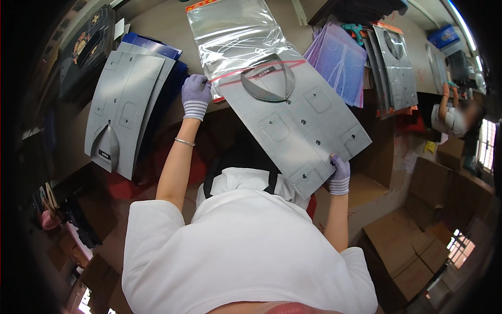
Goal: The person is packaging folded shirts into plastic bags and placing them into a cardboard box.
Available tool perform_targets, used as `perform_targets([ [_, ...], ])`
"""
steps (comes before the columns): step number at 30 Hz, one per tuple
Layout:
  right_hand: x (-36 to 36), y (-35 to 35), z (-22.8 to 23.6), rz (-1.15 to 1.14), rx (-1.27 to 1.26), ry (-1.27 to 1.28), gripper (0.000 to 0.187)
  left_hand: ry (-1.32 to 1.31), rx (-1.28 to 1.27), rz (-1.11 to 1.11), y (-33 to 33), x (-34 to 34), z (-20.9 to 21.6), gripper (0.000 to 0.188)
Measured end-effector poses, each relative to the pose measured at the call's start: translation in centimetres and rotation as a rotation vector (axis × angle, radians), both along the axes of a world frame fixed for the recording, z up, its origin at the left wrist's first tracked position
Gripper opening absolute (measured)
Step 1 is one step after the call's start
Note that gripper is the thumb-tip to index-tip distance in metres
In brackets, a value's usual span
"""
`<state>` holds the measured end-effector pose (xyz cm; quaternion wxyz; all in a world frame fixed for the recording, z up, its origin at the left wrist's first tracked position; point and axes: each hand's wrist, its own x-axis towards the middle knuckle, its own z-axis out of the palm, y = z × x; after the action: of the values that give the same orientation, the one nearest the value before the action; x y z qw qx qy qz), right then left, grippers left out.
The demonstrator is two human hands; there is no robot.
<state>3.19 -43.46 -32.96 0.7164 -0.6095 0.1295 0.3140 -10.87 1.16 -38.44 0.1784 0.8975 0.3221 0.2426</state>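
A flat folded grey shirt [293,120] with a dark collar, buttons and pockets lies slanted in front of me. My right hand [339,175], in a pale purple glove with a striped cuff, grips its near lower edge. Beyond it, a shiny clear plastic bag [235,36] with an orange-red far edge lies on the table. The bag's red strip crosses the shirt's collar end; how far the shirt sits inside I cannot tell. My left hand [196,97], gloved alike, has its fingers closed at the bag's near left corner.
Several folded grey shirts [123,99] are stacked at the left, beside a dark printed box [86,52]. Purple translucent bags [340,63] and a pile of bagged grey shirts [397,68] lie to the right. Cardboard boxes [408,240] stand lower right; another person [452,118] works at far right.
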Motion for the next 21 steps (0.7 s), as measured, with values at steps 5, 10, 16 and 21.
perform_targets([
  [5, -1.9, 2.9, 2.7, -0.085, 0.073, 0.035, 0.034, -0.042, 0.025, -0.087, -0.9, 0.2, 0.6, 0.012],
  [10, -2.1, 1.4, 0.5, -0.047, 0.043, 0.021, 0.035, -0.141, -0.056, -0.061, -1.9, 1.7, 2.2, 0.014],
  [16, -2.4, 2.0, 0.1, -0.066, 0.048, 0.042, 0.031, -0.012, 0.08, -0.159, 0.0, 1.0, 1.0, 0.01],
  [21, -3.4, 2.1, -0.1, -0.108, 0.061, 0.038, 0.032, -0.085, 0.111, -0.088, -0.7, 0.2, 0.8, 0.01],
])
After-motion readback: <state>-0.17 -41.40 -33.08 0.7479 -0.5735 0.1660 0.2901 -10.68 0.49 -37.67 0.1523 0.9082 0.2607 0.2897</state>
